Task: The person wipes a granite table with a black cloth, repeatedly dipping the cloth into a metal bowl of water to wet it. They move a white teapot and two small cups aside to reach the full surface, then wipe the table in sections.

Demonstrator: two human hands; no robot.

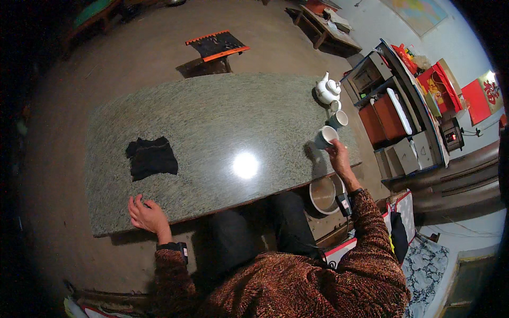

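Observation:
My right hand (pixel 340 159) grips a pale cup (pixel 323 139) by its near side at the right end of the stone-patterned table (pixel 214 131). The cup's mouth faces up and towards me, and its shadow falls to its lower left. Just beyond stand a second cup (pixel 339 119) and a smaller white cup (pixel 336 105), in line with a white teapot (pixel 328 91). At the front left, my left hand (pixel 149 216) is at the table edge with its fingers loosely apart, holding nothing. A folded black cloth (pixel 154 159) lies on the tabletop beyond it.
Under the table's right front edge stands a bucket (pixel 323 194), close to my knee. A folding stool (pixel 216 44) with orange rails is past the far edge. Along the right wall runs a cabinet (pixel 401 155) with drawers, and a low wooden table (pixel 328 30) stands farther back.

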